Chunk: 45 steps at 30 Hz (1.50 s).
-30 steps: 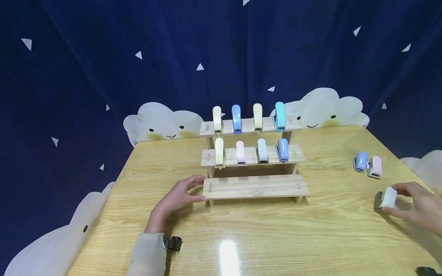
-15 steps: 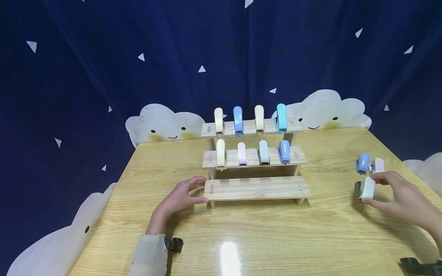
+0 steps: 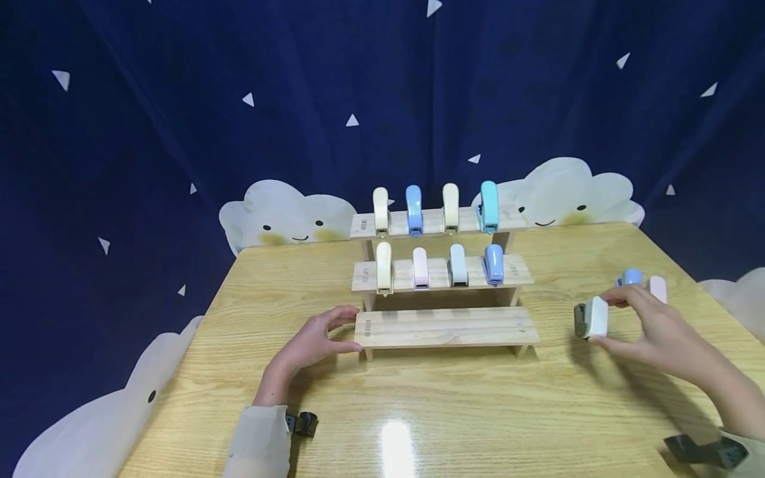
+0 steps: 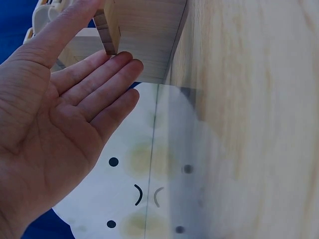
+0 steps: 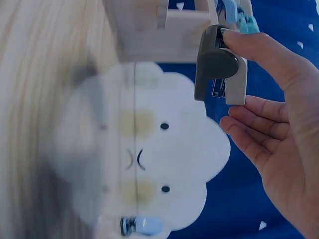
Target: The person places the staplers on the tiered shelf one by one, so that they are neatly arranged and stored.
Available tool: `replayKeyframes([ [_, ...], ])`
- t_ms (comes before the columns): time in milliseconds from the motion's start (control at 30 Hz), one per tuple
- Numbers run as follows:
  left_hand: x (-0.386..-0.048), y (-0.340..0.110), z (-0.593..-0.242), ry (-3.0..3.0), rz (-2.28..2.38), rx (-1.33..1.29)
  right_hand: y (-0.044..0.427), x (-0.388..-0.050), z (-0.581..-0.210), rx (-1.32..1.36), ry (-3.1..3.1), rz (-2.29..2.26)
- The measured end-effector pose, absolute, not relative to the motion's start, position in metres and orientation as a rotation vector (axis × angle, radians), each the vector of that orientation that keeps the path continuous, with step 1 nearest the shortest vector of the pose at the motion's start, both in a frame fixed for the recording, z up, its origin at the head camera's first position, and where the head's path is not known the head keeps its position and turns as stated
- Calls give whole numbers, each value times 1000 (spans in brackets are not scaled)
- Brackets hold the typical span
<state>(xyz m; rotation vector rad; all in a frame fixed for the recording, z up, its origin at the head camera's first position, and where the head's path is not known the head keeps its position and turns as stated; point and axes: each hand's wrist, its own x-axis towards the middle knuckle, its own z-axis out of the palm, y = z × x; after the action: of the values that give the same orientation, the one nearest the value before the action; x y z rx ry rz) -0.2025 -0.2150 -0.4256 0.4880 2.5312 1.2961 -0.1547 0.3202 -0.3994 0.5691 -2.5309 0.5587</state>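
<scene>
My right hand (image 3: 660, 335) pinches a small white stapler with a dark grey base (image 3: 592, 318) between thumb and fingers, held above the table right of the rack. In the right wrist view the stapler's grey side (image 5: 217, 63) faces the camera. My left hand (image 3: 313, 340) rests at the left end of the three-tier wooden rack's lowest shelf (image 3: 445, 327). Its fingers (image 4: 102, 87) look nearly straight in the left wrist view, close to the shelf's underside. On the middle shelf stand cream, pink, pale blue and blue staplers (image 3: 493, 264). Cream, blue and turquoise staplers (image 3: 489, 207) line the top shelf.
Beyond my right hand, a small blue stapler (image 3: 631, 276) and a pink one (image 3: 658, 288) lie on the wooden table (image 3: 466, 405), the blue one partly hidden by the hand. A dark blue curtain (image 3: 299, 86) with white clouds hangs behind.
The right hand has carried the white stapler leftward and away from the table's right side, towards the rack. The left hand stays at the shelf's end.
</scene>
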Motion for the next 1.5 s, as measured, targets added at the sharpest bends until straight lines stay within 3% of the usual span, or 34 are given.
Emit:
replayKeyframes([
  [1000, -206, -216, -429, 2522, 1314, 542, 198, -178, -376, 1034, -2452, 558],
  [1500, -205, -216, -429, 2521, 1311, 551, 140, -184, -376, 1082, -2532, 571],
])
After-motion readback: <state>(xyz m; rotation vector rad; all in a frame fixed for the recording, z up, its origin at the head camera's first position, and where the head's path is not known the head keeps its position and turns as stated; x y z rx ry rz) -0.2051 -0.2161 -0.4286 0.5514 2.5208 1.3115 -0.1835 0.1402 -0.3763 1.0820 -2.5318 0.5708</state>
